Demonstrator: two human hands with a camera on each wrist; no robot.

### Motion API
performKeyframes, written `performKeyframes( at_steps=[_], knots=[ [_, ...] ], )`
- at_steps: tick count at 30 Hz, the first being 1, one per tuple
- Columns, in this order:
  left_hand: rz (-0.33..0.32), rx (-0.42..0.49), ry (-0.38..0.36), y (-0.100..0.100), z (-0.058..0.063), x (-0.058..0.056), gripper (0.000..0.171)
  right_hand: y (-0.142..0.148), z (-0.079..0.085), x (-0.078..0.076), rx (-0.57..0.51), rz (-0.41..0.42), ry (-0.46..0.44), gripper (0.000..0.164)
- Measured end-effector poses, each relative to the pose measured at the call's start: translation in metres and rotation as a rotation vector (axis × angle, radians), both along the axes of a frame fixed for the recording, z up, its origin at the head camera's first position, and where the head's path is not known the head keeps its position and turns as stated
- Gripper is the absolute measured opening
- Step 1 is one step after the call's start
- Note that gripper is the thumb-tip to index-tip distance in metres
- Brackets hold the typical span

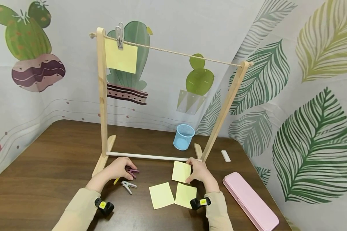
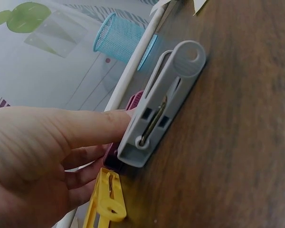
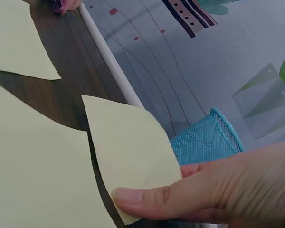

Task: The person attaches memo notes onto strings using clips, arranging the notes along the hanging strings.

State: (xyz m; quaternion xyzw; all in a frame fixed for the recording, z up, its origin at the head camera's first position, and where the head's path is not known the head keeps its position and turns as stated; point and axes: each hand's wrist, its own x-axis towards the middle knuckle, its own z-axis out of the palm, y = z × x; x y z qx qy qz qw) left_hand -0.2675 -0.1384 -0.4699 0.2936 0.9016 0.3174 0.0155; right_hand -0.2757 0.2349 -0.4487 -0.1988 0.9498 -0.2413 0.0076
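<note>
My left hand (image 1: 122, 167) pinches a dark purple clothespin (image 1: 132, 172) low over the table. Just in front of it lies a grey clothespin (image 1: 128, 186), large in the left wrist view, with a yellow clothespin (image 2: 108, 197) below the fingers. My right hand (image 1: 200, 171) grips a yellow paper square (image 1: 181, 171) by its right side, thumb on the near face in the right wrist view. Two more yellow paper squares, a left one (image 1: 161, 195) and a right one (image 1: 186, 194), lie nearer me. Another yellow sheet (image 1: 121, 59) hangs from the rope (image 1: 173, 52) under a grey clothespin (image 1: 119, 36).
A wooden frame (image 1: 103, 96) with a white bottom bar (image 1: 150, 156) stands across the table (image 1: 61, 179). Behind its right end sits a blue mesh cup (image 1: 183, 138). On the right are a white eraser-like block (image 1: 226, 156) and a pink case (image 1: 249, 200).
</note>
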Motion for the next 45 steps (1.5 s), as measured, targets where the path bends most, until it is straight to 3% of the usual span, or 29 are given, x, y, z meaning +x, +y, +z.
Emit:
performKeyframes(
  at_steps=[6, 15, 20, 26, 35, 45],
  knots=[
    [0.003, -0.002, -0.005, 0.001, 0.0, 0.0, 0.033, 0.004, -0.011, -0.007, -0.218, 0.012, -0.169, 0.069],
    [0.005, -0.007, -0.003, 0.002, 0.001, -0.001, 0.035, 0.009, -0.015, -0.009, -0.378, 0.023, -0.298, 0.079],
    [0.001, -0.025, 0.01, 0.003, 0.003, -0.001, 0.036, 0.009, -0.019, -0.011, -0.466, 0.033, -0.36, 0.077],
    [-0.001, -0.036, 0.027, 0.005, 0.006, 0.0, 0.037, 0.011, -0.022, -0.013, -0.489, 0.029, -0.399, 0.073],
    [-0.009, -0.018, 0.016, 0.007, 0.008, 0.004, 0.035, 0.012, -0.025, -0.014, -0.538, 0.068, -0.438, 0.045],
    [-0.006, -0.008, 0.021, 0.007, 0.006, 0.005, 0.032, 0.011, -0.026, -0.014, -0.5, 0.088, -0.395, 0.032]
  ],
)
